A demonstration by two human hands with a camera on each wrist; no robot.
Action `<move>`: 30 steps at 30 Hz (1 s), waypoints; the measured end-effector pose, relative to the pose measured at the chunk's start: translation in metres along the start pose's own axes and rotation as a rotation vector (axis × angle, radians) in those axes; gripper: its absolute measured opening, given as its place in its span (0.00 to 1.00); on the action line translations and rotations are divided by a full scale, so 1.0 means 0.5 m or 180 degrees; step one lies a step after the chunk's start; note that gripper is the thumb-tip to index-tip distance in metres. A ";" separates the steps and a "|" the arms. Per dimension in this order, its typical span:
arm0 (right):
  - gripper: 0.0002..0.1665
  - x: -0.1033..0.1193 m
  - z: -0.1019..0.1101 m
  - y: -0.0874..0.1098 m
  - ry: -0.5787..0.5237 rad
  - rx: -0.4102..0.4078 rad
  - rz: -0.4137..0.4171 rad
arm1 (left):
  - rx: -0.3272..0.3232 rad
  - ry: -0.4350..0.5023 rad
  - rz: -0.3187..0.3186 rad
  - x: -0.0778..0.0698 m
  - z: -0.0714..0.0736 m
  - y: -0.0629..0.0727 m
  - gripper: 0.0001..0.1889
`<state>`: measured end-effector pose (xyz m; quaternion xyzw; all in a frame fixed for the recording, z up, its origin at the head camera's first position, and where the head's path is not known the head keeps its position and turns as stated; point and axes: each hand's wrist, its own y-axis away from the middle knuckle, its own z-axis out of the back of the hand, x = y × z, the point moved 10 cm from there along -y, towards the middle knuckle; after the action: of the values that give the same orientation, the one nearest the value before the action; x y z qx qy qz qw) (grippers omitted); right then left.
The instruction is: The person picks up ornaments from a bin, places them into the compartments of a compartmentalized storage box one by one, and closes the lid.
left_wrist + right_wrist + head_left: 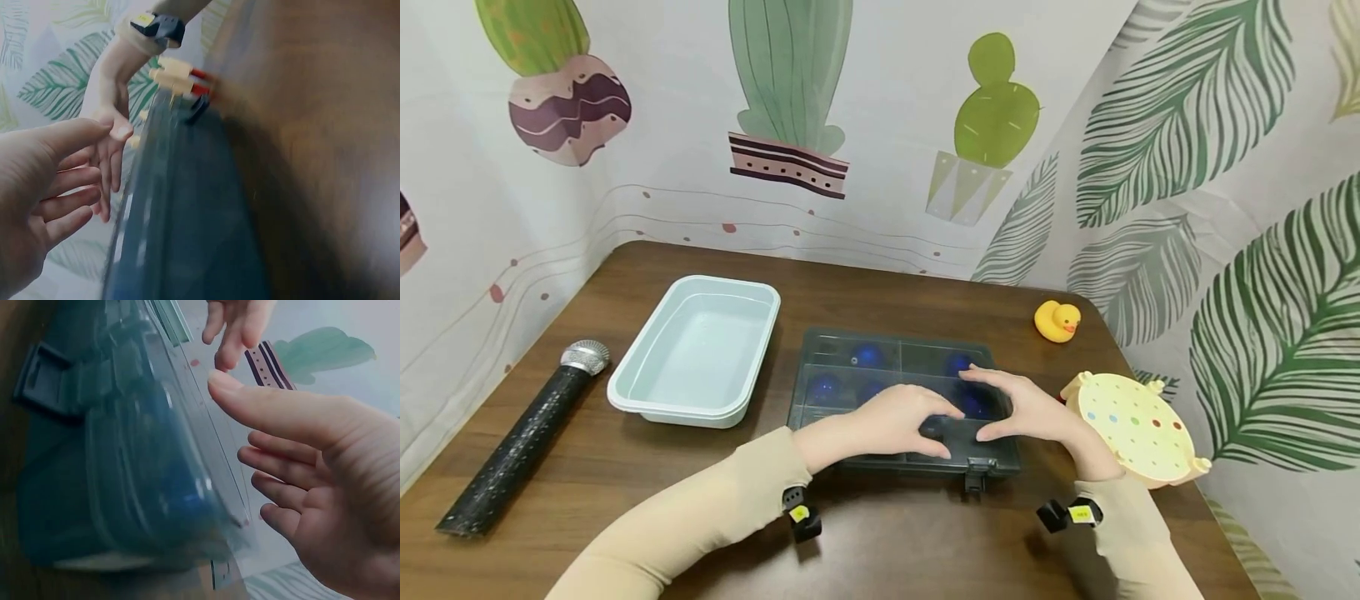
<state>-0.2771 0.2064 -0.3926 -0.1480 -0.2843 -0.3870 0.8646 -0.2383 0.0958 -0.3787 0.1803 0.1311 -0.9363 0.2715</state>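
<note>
A dark translucent plastic case (850,350) lies flat on the table with its lid down. Through the lid show several blue balls (824,387) in divided compartments. A latch (975,477) sticks out from its front side, also visible in the right wrist view as a flap (44,381) tilted outward. Above the middle of the lid hovers my left hand (895,421), fingers relaxed and holding nothing. Over the right part of the case is my right hand (1018,406), its fingers loosely bent and empty. Both wrist views show the hands apart from the case, facing each other.
Left of the case stands a pale blue tray (700,350). A black microphone (527,442) with a silver head lies at the far left. At the back right sits a yellow rubber duck (1057,322). A round pale yellow toy (1131,425) with coloured dots stands near the right edge.
</note>
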 end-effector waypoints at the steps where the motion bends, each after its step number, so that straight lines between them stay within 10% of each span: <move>1: 0.50 -0.005 0.000 0.005 -0.0005 0.0016 -0.0012 | 0.0029 -0.0012 -0.0014 -0.008 -0.008 -0.004 0.26; 10: 0.49 -0.022 -0.014 0.028 -0.0013 -0.0002 0.0006 | 0.0154 -0.0347 0.0000 -0.042 -0.069 -0.022 0.25; 30: 0.48 -0.036 -0.024 0.044 -0.0084 -0.0179 -0.0109 | -0.0150 -0.0623 0.0220 -0.038 -0.081 -0.024 0.20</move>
<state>-0.2657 0.2257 -0.4138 -0.1724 -0.2872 -0.4076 0.8495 -0.2191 0.1283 -0.4059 0.0860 0.1196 -0.9361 0.3193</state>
